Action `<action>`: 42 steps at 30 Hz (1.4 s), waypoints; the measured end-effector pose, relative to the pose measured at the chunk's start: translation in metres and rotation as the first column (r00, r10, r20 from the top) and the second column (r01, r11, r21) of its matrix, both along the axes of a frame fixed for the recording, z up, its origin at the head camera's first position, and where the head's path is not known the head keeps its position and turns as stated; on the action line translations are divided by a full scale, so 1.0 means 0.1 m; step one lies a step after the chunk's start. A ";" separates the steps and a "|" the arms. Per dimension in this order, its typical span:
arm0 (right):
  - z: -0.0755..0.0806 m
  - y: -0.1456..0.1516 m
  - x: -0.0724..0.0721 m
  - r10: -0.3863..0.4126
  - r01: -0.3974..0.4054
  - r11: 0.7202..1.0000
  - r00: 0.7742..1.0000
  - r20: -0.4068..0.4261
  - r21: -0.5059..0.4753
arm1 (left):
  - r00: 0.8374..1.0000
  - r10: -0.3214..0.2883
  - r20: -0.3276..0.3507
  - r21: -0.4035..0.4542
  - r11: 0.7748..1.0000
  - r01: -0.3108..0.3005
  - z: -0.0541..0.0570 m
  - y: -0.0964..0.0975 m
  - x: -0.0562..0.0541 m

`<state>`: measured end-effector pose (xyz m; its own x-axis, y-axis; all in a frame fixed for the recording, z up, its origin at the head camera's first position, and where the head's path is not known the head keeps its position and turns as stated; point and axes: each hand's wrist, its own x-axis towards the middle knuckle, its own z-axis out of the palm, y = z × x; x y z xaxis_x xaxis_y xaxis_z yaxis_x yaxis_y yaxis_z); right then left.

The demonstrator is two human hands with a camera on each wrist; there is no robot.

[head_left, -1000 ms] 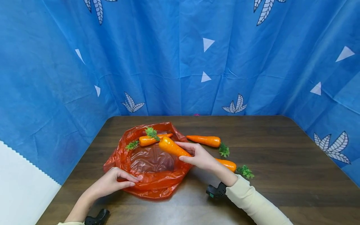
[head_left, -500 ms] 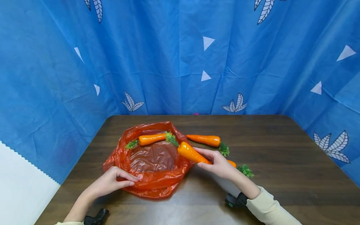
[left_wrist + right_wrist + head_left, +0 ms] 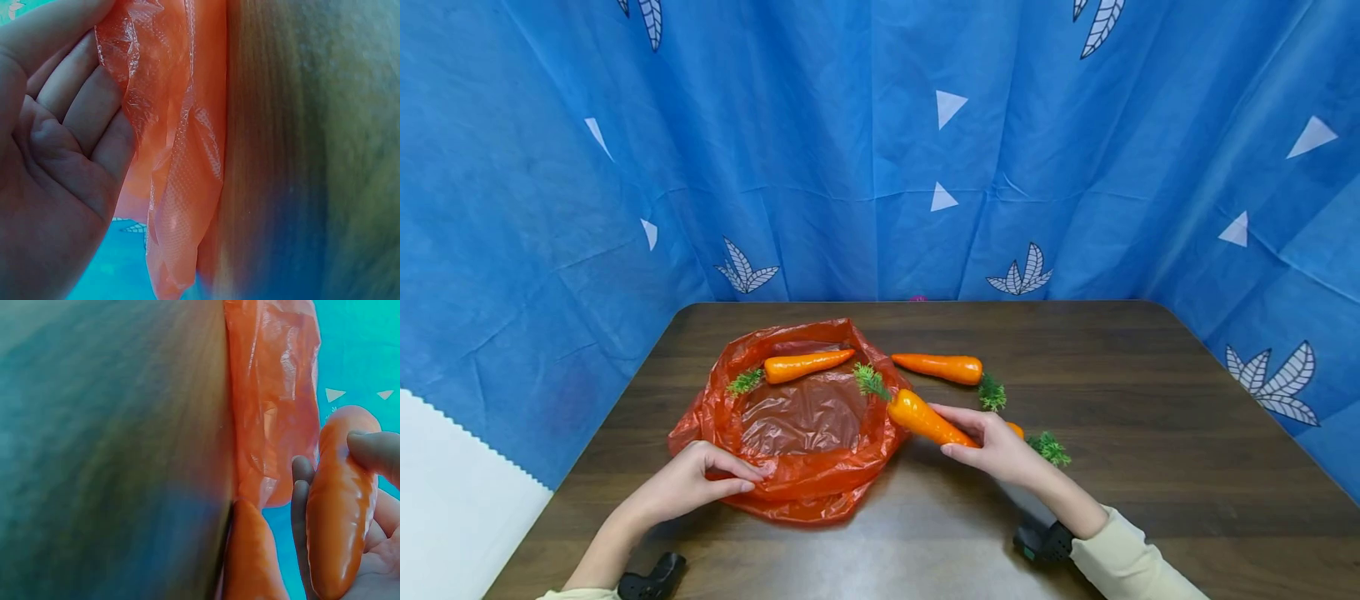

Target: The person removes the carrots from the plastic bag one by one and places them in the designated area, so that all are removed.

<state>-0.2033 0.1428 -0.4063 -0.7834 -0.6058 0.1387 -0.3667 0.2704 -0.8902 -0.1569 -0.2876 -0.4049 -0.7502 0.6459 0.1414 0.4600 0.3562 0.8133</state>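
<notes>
A red plastic bag point(image 3: 812, 483) lies on the table with its mouth spread wide. Inside it, along the far side, is one carrot point(image 3: 808, 365) with a leafy green top. My left hand point(image 3: 681, 487) pinches the bag's near-left rim; the left wrist view shows the crinkled red film point(image 3: 181, 156) at its fingers. My right hand point(image 3: 1000, 450) grips another carrot point(image 3: 925, 417) by its narrow end, thick leafy end pointing left over the bag's right rim. In the right wrist view, thumb and fingers lie on either side of the held carrot point(image 3: 337, 519).
Right of the bag, a carrot point(image 3: 942, 367) lies on the brown wooden table point(image 3: 1150, 400). A further carrot point(image 3: 1016, 431) is mostly hidden behind my right hand, its green top point(image 3: 1049, 448) showing. A blue patterned curtain point(image 3: 880, 150) hangs behind the table.
My right hand has carried its carrot rightward from over the bag's opening to its right rim, uncovering the carrot inside. The left hand has kept its hold on the rim.
</notes>
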 end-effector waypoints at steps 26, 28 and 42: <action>-0.07 0.38 0.23 0.019 -0.015 0.997 0.998 -0.054 0.073 | 1.000 0.016 -0.021 0.006 1.000 -0.016 -0.01 0.00 0.00; -0.07 0.44 0.26 0.011 -0.005 0.996 0.998 -0.064 0.089 | 1.000 0.017 -0.014 0.008 1.000 -0.017 -0.01 -0.01 0.00; -0.09 0.66 0.41 0.058 -0.055 0.996 0.997 -0.042 0.074 | 1.000 0.008 -0.020 -0.001 1.000 -0.008 0.00 -0.02 -0.02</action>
<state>-0.1627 0.2089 -0.4149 -0.7419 -0.6585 0.1264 -0.4219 0.3120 -0.8512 -0.1587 -0.2894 -0.4054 -0.7526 0.6397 0.1559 0.4732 0.3610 0.8036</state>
